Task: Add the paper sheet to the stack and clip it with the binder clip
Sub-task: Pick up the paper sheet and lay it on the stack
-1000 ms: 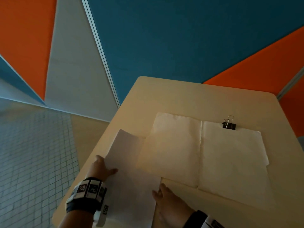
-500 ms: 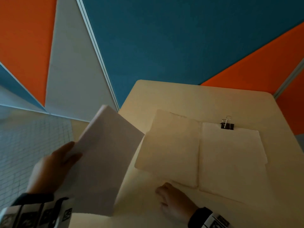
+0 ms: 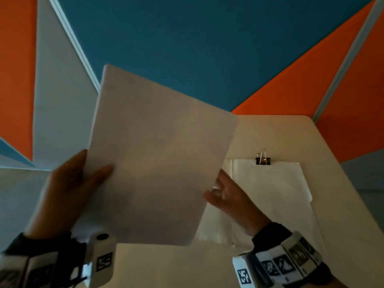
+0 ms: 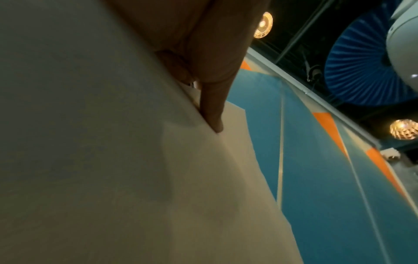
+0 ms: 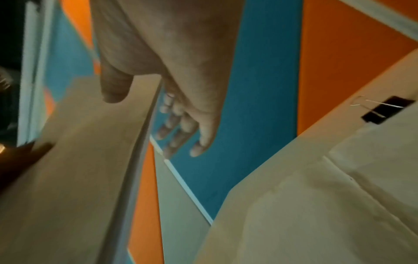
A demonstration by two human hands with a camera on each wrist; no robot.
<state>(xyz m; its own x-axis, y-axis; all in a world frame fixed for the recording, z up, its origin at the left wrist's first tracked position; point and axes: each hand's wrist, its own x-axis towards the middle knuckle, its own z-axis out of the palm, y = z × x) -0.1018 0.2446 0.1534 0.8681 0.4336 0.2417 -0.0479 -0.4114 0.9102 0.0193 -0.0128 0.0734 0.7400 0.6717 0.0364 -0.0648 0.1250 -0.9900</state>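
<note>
Left hand (image 3: 64, 190) pinches the paper sheet (image 3: 158, 159), thumb on front, and has lifted it off the tabletop (image 3: 324, 163) into the air, tilted. Right hand (image 3: 228, 196), fingers loosely spread, has come up to the sheet's right edge; contact unclear. Stack (image 3: 274, 190) lies flat, binder clip (image 3: 263, 160) at its far edge. Pickup done; placing next.

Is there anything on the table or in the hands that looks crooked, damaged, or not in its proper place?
Nothing looks damaged. The paper sheet is held tilted in the air by the left hand, not yet on the stack. The binder clip sits at the stack's far edge.
</note>
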